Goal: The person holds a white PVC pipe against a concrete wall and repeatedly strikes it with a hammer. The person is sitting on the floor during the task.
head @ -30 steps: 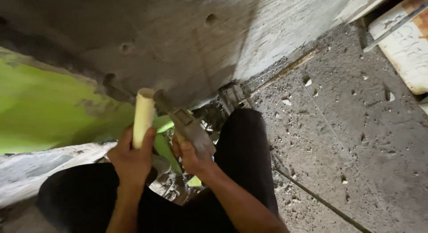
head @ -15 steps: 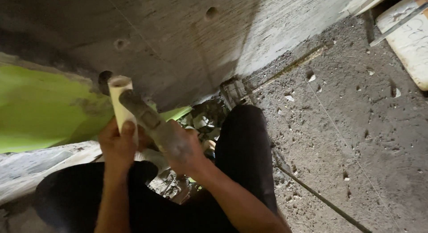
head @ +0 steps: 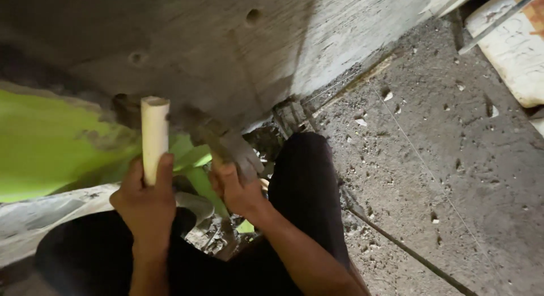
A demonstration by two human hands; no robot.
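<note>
The pipe (head: 154, 138), a cream tube, stands upright against the concrete wall (head: 238, 58) in my head view, with my left hand (head: 144, 201) wrapped tight around its lower end. My right hand (head: 237, 189) is closed on a blurred tool (head: 218, 144), a hammer as far as I can tell, slanting up-left toward the pipe. Both forearms reach up from my lap, with green sheeting (head: 51, 143) behind the pipe.

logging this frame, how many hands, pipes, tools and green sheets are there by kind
hands: 2, left hand closed on the pipe, right hand closed on the tool
cream pipe: 1, held upright
blurred grey tool: 1, its kind unclear
green sheet: 1, against the concrete wall
total: 5
</note>
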